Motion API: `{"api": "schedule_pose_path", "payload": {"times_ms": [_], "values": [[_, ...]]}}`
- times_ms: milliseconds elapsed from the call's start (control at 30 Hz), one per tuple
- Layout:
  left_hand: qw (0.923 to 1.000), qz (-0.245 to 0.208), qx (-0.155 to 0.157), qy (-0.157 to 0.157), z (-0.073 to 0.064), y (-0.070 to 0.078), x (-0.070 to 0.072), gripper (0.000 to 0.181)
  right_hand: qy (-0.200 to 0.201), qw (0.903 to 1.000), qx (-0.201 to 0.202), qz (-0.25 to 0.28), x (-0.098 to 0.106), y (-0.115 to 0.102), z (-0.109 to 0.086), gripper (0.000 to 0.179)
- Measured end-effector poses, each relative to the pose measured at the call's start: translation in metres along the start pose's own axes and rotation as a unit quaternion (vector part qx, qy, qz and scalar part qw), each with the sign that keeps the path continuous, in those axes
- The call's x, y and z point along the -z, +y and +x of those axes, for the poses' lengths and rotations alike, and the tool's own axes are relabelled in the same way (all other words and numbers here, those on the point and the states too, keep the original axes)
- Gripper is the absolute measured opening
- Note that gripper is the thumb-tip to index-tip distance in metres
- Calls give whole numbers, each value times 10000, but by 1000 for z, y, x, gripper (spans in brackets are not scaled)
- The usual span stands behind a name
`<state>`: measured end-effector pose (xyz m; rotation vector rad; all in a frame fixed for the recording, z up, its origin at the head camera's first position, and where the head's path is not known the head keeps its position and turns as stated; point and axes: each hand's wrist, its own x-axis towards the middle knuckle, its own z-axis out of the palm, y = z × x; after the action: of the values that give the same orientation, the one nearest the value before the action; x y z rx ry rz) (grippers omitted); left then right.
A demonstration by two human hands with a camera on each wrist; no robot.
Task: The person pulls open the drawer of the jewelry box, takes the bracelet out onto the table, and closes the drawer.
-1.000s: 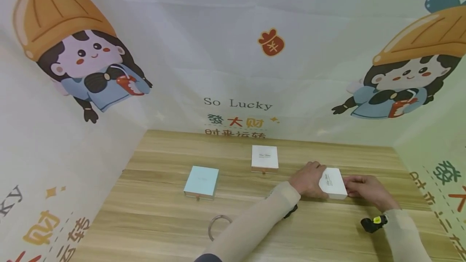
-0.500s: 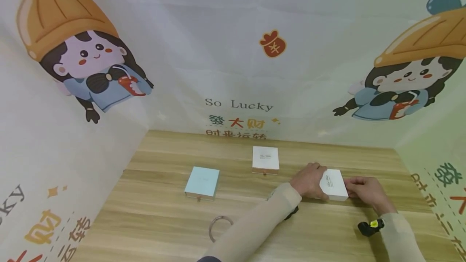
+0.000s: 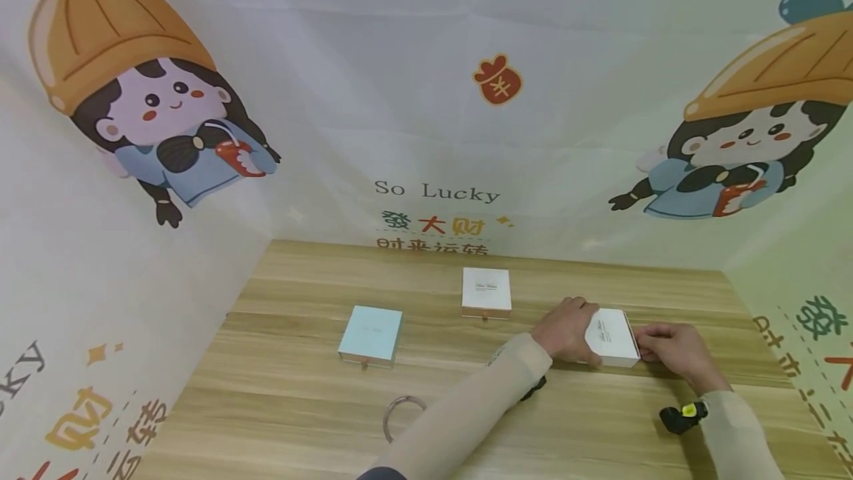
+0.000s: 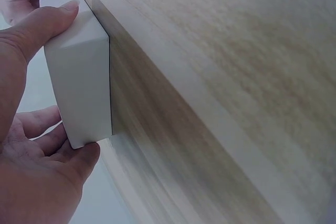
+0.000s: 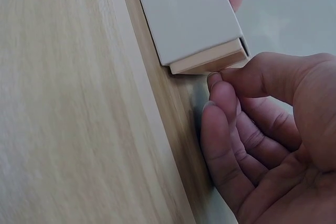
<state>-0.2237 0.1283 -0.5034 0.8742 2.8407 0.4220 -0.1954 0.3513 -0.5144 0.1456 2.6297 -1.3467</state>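
Note:
A white drawer-style gift box with small dark print lies on the right part of the table. My left hand grips it from its left side; in the left wrist view the thumb presses one long side and fingers curl round the opposite one. At the box's right end my right hand pinches the small pull tab, mostly hidden between thumb and fingertips. The drawer front, tan in the right wrist view, stands slightly out of the white sleeve.
Another white box stands near the back of the wooden table, and a light blue box is left of it. A ring-shaped bangle lies in front, partly behind the left sleeve. Printed cloth walls enclose the table.
The drawer has slid a little way out of the white box at its right end. My right hand has shifted slightly right with it; my left hand keeps its hold.

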Motion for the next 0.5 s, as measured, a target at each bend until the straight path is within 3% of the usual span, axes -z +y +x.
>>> {"api": "schedule_pose_path", "payload": {"times_ms": [500], "values": [[9999,-122,42,-26,-2,1,3,94,18,9999,-62,-125,5,-4,-2,35]]}}
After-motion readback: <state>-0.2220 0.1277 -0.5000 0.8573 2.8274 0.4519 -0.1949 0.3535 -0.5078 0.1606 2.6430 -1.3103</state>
